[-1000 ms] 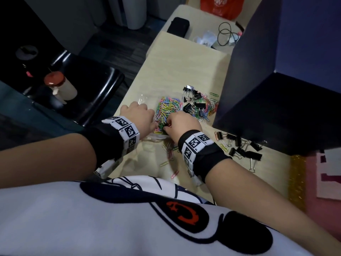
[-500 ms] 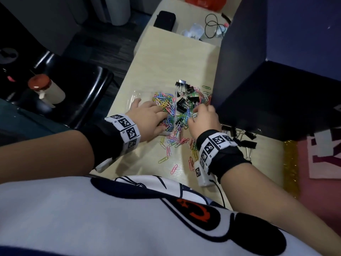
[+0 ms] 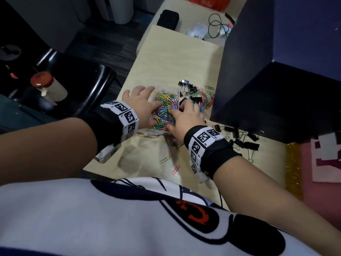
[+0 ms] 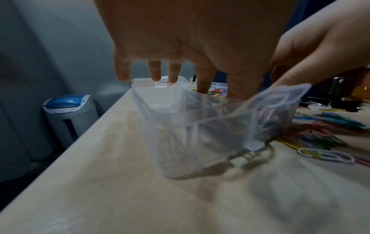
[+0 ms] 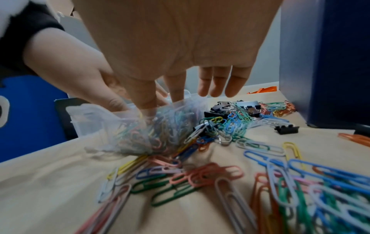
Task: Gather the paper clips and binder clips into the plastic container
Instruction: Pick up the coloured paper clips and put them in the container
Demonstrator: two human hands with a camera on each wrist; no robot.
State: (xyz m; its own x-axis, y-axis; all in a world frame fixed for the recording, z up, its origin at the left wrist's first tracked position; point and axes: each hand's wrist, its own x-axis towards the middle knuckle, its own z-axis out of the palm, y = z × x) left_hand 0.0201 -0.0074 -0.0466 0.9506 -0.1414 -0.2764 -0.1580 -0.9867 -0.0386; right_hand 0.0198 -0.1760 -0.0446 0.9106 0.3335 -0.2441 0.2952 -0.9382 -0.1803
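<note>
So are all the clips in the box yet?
Not yet. Many coloured paper clips already fill the clear plastic container. The left hand touches it while the right hand reaches in. Loose coloured paper clips and black binder clips remain on the beige table.

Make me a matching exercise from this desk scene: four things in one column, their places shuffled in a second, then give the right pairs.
Things:
1. clear plastic container
2. row of black binder clips
3. lone pink paper clip
4. jar with a red lid

Places:
A. on the black chair beside the desk
B. near the desk's front edge, closest to the person
C. under the left hand, on the desk
D. right of the right hand, by the dark blue box

Pairs: 1-C, 2-D, 3-B, 4-A
</note>
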